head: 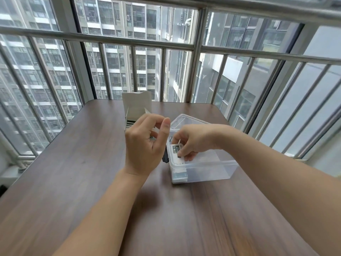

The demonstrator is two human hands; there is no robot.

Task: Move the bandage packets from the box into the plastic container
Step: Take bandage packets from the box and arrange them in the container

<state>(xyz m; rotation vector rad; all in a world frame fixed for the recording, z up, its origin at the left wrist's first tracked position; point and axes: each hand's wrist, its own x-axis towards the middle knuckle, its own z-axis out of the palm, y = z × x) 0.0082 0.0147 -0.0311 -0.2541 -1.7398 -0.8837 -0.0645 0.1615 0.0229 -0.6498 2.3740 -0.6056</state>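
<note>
Bandage packets going from a white box into a clear plastic container

A white bandage packet (pixel 177 150) with dark print is pinched in the grip of the right hand (pixel 195 140), held tilted over the left end of the clear plastic container (pixel 208 168), with more white packets stacked just below it inside. The open-topped container sits under that grip, its lid (pixel 184 121) lying just behind it. The white cardboard box (pixel 136 108) stands upright with its flaps open, beyond the left hand (pixel 145 143), whose fingers are loosely curled in front of it.
</note>
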